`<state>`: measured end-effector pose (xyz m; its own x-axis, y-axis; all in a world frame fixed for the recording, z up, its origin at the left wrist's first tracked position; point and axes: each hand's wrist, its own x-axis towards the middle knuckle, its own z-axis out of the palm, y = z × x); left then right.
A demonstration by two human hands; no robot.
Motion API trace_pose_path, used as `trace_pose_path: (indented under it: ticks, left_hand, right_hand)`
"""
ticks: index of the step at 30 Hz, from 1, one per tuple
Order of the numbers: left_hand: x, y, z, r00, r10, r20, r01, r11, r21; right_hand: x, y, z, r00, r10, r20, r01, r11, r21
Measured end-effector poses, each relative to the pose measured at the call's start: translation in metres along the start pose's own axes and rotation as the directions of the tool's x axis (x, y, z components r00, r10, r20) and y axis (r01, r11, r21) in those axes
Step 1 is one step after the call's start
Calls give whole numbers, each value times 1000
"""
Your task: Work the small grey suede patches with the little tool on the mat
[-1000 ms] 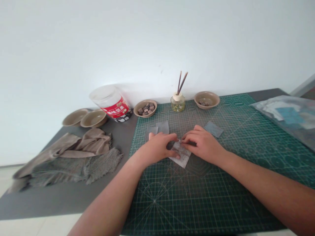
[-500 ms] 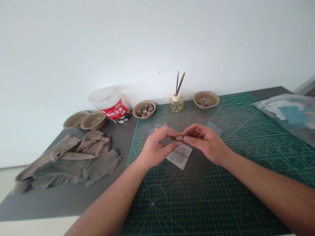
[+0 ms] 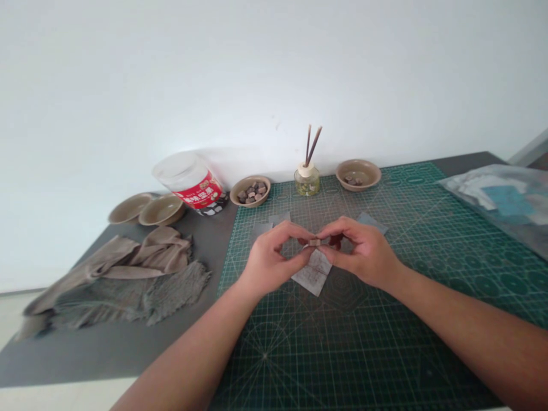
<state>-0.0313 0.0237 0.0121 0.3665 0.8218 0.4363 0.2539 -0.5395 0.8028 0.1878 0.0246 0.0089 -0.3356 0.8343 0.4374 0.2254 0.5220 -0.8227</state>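
My left hand (image 3: 274, 257) and my right hand (image 3: 362, 254) hover above the green cutting mat (image 3: 342, 354), their fingertips meeting. Between them they pinch a small brown block (image 3: 314, 242), probably wood or stone. Just below lies a pale grey sheet of abrasive paper (image 3: 310, 277), partly hidden by my fingers and apparently not touched by them. Several smaller grey sheets (image 3: 280, 218) lie beyond my left hand, and another grey sheet (image 3: 371, 222) lies beyond my right.
Along the back stand a bowl of small brown blocks (image 3: 250, 190), a reed diffuser (image 3: 307, 181) and a second bowl (image 3: 358, 174). At left are a red-labelled plastic jar (image 3: 190, 182), two bowls (image 3: 145, 209) and a grey cloth (image 3: 128, 285). A plastic bag (image 3: 500, 200) lies right.
My hands have risen off the pale sheet and come together, now pinching the small block between their fingertips. The view has shifted slightly.
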Motion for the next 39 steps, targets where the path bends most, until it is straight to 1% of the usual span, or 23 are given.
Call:
trace_pose_path:
  ticks: [2, 4, 7, 9, 10, 12, 15, 17, 19, 21, 23, 26, 28, 30, 31, 33, 34, 35, 37, 39]
  left_hand:
    - [0, 1, 0, 1000, -7, 16, 7, 999, -37]
    - [1, 2, 0, 1000, -8, 29, 10, 998, -61]
    - [1, 4, -1, 999, -5, 44, 8, 998, -70]
    - [1, 3, -1, 999, -8, 38, 11, 997, -71]
    - [1, 2, -1, 1000, -16, 17, 17, 997, -72]
    - [2, -2, -1, 997, -36, -61, 31, 996, -80]
    - [5, -8, -2, 982, -53, -182, 35, 994, -102]
    - [6, -11, -2, 977, -52, -207, 27, 992, -121]
    - [7, -13, -2, 978, -47, -205, 20, 991, -130]
    - [7, -14, -2, 980, -42, -196, 18, 992, -122]
    - [8, -15, -2, 981, -41, -187, 25, 996, -87]
    - [9, -16, -5, 981, -61, -182, 60, 998, -10]
    - [9, -16, -7, 980, -79, -182, 84, 996, 22]
    - [10, -17, -8, 979, -90, -182, 98, 995, 35]
    - [10, -17, -8, 978, -96, -187, 105, 994, 39]
    - [10, -18, -8, 973, -114, -201, 124, 992, 36]
    - [11, -18, -7, 970, -126, -209, 135, 991, 28]
    - [11, -18, -7, 967, -137, -217, 144, 989, 17]
    - [11, -18, -7, 961, -154, -229, 155, 988, -15]
    - [11, -19, -7, 957, -169, -234, 160, 986, -56]
  right_hand:
    - [0, 0, 0, 998, -65, -10, 65, 997, -48]
    - [-1, 0, 0, 995, -101, -22, 99, 991, -87]
    - [-1, -1, 0, 996, -82, -32, 78, 992, -99]
    - [-1, 0, 1, 999, -34, -22, 31, 992, -125]
    - [-1, 1, 1, 1000, -3, -3, 2, 988, -157]
    - [0, 5, 3, 995, 53, 80, -30, 964, -265]
    - [0, 13, 7, 966, 96, 239, 18, 900, -435]
    - [0, 15, 11, 945, 124, 301, 42, 872, -489]
    - [0, 15, 13, 928, 166, 335, 25, 866, -499]
    - [1, 13, 15, 914, 208, 348, -17, 877, -481]
    - [3, 11, 15, 909, 246, 335, -78, 893, -442]
    - [5, 11, 11, 906, 291, 307, -184, 924, -334]
    - [5, 12, 7, 894, 345, 287, -286, 931, -228]
    - [6, 11, 3, 875, 386, 293, -383, 921, -71]
    - [7, 11, 1, 872, 388, 297, -411, 911, 16]
    - [7, 9, -1, 891, 354, 283, -408, 899, 160]
    - [7, 8, -1, 908, 336, 250, -386, 902, 193]
    - [7, 8, -1, 925, 320, 207, -359, 914, 189]
    - [6, 9, 0, 946, 289, 148, -307, 945, 113]
    - [5, 12, 2, 949, 274, 158, -284, 958, 44]
